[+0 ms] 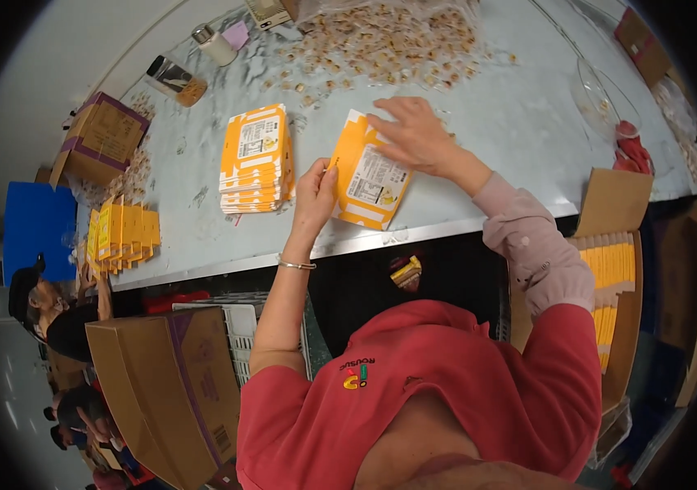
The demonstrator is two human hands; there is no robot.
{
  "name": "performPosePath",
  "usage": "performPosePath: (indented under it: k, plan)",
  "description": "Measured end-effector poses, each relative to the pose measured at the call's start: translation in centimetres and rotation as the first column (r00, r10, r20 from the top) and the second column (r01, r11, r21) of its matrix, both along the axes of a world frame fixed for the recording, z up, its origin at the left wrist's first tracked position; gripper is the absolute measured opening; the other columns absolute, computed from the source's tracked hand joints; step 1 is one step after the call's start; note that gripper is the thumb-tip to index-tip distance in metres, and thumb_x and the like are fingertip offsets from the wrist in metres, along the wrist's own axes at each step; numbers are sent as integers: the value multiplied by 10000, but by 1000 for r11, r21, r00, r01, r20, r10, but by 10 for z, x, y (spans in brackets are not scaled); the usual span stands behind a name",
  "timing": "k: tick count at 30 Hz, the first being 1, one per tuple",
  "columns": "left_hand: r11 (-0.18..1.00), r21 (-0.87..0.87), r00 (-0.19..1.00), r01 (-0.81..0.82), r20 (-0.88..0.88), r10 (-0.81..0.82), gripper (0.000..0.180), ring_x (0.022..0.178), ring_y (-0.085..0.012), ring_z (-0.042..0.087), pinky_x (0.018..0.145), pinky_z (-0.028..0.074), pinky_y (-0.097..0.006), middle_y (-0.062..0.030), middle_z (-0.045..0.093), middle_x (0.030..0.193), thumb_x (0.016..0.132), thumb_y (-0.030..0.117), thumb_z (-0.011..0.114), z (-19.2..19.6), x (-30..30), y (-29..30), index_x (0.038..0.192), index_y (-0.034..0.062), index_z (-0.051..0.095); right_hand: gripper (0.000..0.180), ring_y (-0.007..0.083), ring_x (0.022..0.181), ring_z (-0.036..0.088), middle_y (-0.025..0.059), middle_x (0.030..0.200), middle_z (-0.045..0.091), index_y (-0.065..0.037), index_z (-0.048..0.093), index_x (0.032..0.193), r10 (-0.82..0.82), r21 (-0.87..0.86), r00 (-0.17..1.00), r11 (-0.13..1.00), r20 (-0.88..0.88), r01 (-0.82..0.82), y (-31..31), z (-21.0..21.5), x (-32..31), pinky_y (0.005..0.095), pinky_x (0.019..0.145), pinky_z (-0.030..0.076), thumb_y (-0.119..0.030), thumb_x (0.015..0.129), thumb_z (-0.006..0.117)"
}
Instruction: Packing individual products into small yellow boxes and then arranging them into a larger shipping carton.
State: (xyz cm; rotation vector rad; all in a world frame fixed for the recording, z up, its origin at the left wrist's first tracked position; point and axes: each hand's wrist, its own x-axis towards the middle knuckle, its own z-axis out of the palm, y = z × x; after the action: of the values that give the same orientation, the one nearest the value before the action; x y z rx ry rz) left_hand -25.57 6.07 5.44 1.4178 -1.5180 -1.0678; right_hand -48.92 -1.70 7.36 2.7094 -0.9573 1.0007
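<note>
A flat yellow and white carton [375,175] with a printed label panel lies tilted near the table's front edge. My left hand [313,194] pinches its left edge between thumb and fingers. Over its upper right side, my right hand [420,140] has its fingers spread and bent; whether the fingertips touch the card cannot be made out. To the left stands a neat stack of matching yellow cartons [255,159], label side up.
Many small wrapped pieces [381,41] are heaped at the back. Two jars [177,82] stand back left. Beyond the left stack are upright yellow cartons [124,233] and a co-worker [67,318]. An open cardboard box [622,318] of yellow packs sits right, a large box [160,392] lower left.
</note>
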Motion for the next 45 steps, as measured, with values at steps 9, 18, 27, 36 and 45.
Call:
performPosePath:
  k: [9, 18, 27, 36, 45]
  plan:
    - [908, -412, 851, -78, 447, 276, 346, 676, -318, 593, 603, 454, -360, -168, 611, 790, 862, 103, 529, 15, 2, 37, 1208, 93, 541, 165, 191, 700, 585, 87, 798, 609, -48, 544, 820, -265, 715, 895, 695, 359, -81, 61, -4, 40, 288, 622, 446, -111, 740, 674]
    - [988, 151, 998, -15, -53, 23, 281, 872, -69, 574, 740, 477, -219, -42, 633, 997, 905, 183, 579, 23, 11, 49, 1104, -14, 559, 232, 287, 715, 601, 116, 800, 597, -12, 569, 877, 35, 435, 773, 810, 633, -393, 69, 51, 67, 342, 658, 474, -185, 754, 663]
    - [987, 136, 848, 89, -530, -4, 503, 1148, -140, 470, 955, 386, -274, -76, 474, 1294, 954, 262, 471, 19, -20, 59, 1369, 16, 327, 457, 247, 985, 565, 164, 1305, 377, -40, 483, 1237, -275, 452, 809, 892, 519, 12, 104, 2, 16, 331, 831, 481, -47, 805, 632]
    - [996, -10, 868, 91, -489, -85, 599, 1316, -203, 255, 1069, 235, -322, -123, 247, 1439, 961, 201, 411, 14, -27, 56, 1453, 80, 92, 490, 179, 1116, 512, 141, 1244, 433, 29, 355, 1323, -323, 569, 673, 804, 665, -176, 104, -13, 13, 273, 876, 459, -25, 878, 553]
    - [995, -36, 856, 89, -508, -95, 571, 1252, -203, 349, 1024, 308, -323, -114, 353, 1370, 960, 250, 425, 15, -23, 42, 1442, 111, 153, 290, 150, 960, 504, 108, 1113, 492, 51, 517, 1169, -276, 603, 807, 789, 522, -120, 109, 17, 18, 257, 826, 409, -113, 949, 426]
